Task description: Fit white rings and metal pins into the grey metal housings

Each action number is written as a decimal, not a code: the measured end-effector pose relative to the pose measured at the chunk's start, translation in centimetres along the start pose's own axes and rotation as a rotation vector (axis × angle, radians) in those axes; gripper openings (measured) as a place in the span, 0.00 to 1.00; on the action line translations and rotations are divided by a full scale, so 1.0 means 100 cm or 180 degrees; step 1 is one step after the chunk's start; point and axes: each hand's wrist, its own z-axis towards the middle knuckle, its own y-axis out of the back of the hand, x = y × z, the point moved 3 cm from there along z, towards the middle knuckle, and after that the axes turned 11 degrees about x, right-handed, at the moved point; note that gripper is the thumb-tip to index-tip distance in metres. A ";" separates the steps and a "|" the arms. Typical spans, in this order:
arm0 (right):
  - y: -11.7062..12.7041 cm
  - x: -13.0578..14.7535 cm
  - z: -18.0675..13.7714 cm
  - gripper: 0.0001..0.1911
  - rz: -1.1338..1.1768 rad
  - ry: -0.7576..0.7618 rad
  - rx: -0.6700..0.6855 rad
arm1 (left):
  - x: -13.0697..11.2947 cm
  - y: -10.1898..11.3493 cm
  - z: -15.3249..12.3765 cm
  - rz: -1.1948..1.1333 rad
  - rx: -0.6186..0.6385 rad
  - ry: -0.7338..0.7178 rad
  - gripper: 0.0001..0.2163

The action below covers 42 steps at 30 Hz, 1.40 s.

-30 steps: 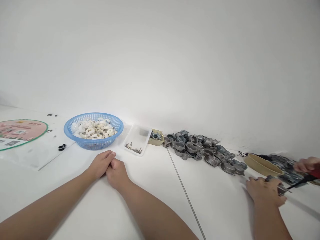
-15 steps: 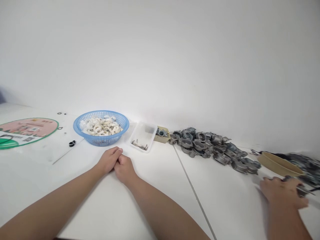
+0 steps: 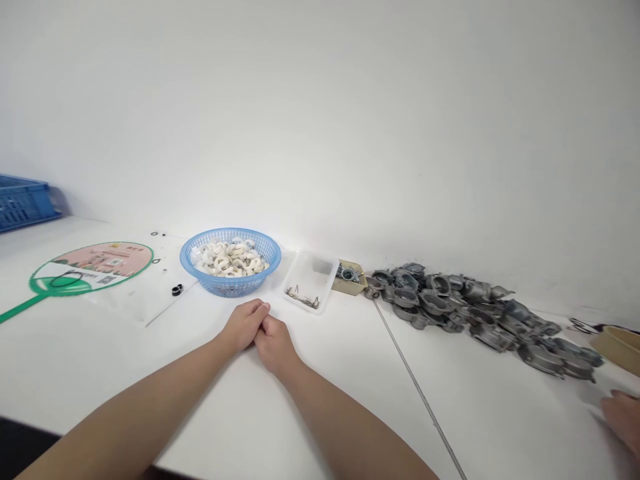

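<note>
The person's left hand (image 3: 244,325) and right hand (image 3: 274,345) rest together on the white table (image 3: 125,387), fingers loosely folded against each other. The grip is released: neither hand clenches or carries anything. Nearest to them, at about 12 o'clock, sits a blue plastic basket (image 3: 230,288) full of white ring-shaped parts (image 3: 230,259), just out of reach of the fingertips. At about 1 o'clock lies a clear plastic tray (image 3: 307,280) holding a few bent metal clips (image 3: 301,298), with a small cardboard box (image 3: 350,283) of metal bits just beyond it. A heap of grey cast-metal fittings (image 3: 440,300) spreads along the wall toward 3 o'clock, and a thin steel rod (image 3: 417,380) runs from it toward the near edge. Around 10 o'clock lie a paper fan (image 3: 90,267) and a small black ring (image 3: 177,290). A co-worker's hand (image 3: 623,417) enters at the right edge, near a tan bowl (image 3: 620,350). The bare table before the person leaves plenty of room, though the rod crosses the right side.
</note>
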 end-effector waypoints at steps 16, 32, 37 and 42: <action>-0.020 -0.020 0.032 0.33 0.0720 0.0072 -0.0522 | 0.002 0.000 0.011 0.0063 0.0075 0.0031 0.12; -0.009 -0.005 0.031 0.09 -0.0104 0.0292 -0.0340 | 0.005 -0.005 0.010 0.0316 0.0318 -0.0239 0.14; -0.009 -0.002 0.032 0.07 -0.0218 0.0418 -0.0189 | 0.005 -0.006 0.012 0.0219 0.0432 -0.0294 0.16; -0.006 0.000 0.033 0.04 -0.0137 0.0334 -0.0275 | 0.008 -0.004 0.012 0.0073 0.0267 -0.0183 0.07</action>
